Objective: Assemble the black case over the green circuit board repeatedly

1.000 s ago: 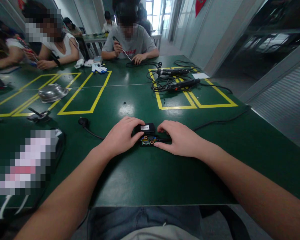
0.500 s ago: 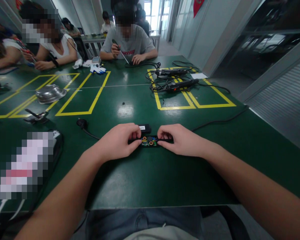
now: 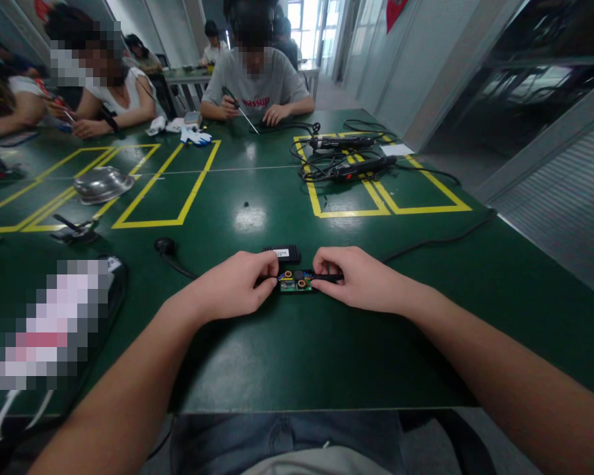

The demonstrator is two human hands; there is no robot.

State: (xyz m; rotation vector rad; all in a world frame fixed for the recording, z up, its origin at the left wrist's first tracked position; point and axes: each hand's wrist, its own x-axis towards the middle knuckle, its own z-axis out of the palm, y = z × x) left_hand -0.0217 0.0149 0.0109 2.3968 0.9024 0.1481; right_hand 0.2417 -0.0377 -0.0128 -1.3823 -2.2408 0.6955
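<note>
A small green circuit board (image 3: 297, 282) with copper-wound coils sits in a black case half on the table in front of me. My left hand (image 3: 247, 280) pinches the cable at the board's left end. At the right end, my right hand (image 3: 349, 277) has its fingers closed on the other black cable (image 3: 329, 278). Just behind the board lies a ribbed black case cover (image 3: 283, 253) with a white label. A black plug (image 3: 165, 247) rests beyond my left forearm, its cord running toward my left hand.
Two black corded power tools (image 3: 361, 168) lie among tangled cables at the back right. A metal bowl (image 3: 103, 185) and a dark clamp-like tool (image 3: 75, 228) are on the left, near a blurred-out bag (image 3: 54, 323). Across the table, a person (image 3: 257, 86) holds a screwdriver (image 3: 240, 109).
More of the circuit board shows between my hands, and my left fingers sit slightly further left and lower. The view has shifted a little. The person opposite has moved the screwdriver tip slightly.
</note>
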